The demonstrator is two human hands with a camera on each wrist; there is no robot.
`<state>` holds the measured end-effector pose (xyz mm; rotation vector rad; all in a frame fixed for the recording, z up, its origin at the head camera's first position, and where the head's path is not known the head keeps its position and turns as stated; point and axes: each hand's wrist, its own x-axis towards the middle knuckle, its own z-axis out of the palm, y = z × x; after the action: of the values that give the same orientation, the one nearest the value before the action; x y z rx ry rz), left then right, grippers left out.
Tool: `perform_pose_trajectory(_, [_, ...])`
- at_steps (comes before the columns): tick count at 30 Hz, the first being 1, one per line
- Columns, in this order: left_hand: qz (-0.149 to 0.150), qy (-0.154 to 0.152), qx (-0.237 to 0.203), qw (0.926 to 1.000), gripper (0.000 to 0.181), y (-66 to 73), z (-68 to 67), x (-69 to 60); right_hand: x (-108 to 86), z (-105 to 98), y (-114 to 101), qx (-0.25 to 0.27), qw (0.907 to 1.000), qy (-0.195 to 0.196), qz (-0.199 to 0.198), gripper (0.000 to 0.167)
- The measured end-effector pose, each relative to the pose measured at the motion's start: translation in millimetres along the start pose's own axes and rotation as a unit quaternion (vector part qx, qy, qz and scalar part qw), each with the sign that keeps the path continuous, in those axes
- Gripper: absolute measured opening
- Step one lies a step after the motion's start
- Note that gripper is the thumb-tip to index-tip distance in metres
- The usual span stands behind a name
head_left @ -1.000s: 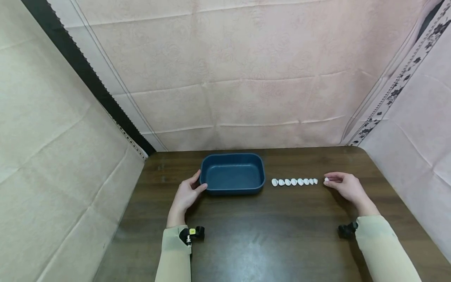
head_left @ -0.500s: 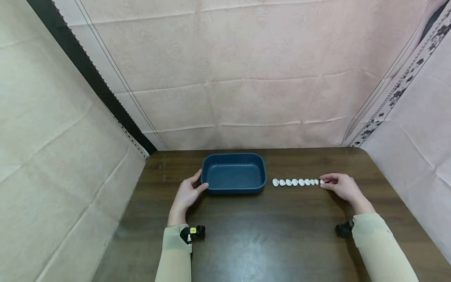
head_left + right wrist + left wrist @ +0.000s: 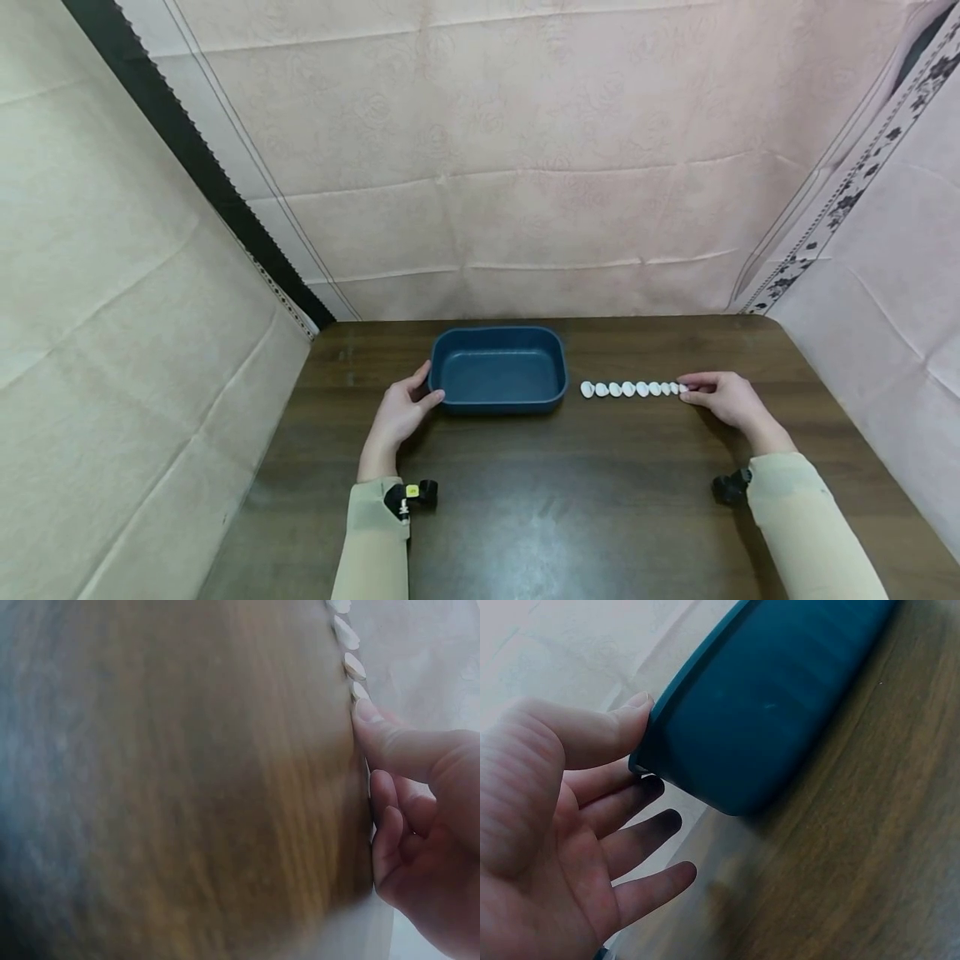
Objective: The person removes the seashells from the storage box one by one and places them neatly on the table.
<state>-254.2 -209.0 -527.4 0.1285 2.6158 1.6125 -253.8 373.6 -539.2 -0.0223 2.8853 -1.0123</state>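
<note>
A dark blue rectangular baking dish (image 3: 498, 408) stands near the back of the table. My left hand (image 3: 397, 415) holds its left end, the thumb at the rim and the other fingers spread; the left wrist view shows this hand (image 3: 577, 802) beside the dish's wall (image 3: 735, 727). Right of the dish, several small white shells (image 3: 628, 388) lie in a row, larger at the left and smaller at the right. At the row's right end, my right hand (image 3: 723, 396) pinches a shell (image 3: 683, 388) between thumb and fingers. In the right wrist view, the thumb mostly hides that shell.
A brown wooden table (image 3: 525, 492) carries everything. Pale cloth walls (image 3: 540, 225) enclose its back and sides. Each wrist wears a black camera mount, such as the left one (image 3: 411, 497).
My right hand has moved left with its shell, closing the gap to the row's right end. The left hand and the dish stay in place.
</note>
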Motion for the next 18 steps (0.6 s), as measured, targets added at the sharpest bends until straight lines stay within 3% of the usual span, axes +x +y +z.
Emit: perform_pose_trajectory(18, [-0.005,-0.013,-0.003,0.9999,0.067,-4.2,-7.6,0.4,-0.9,7.6,2.5,0.007,0.9996,0.014,-0.025,0.043])
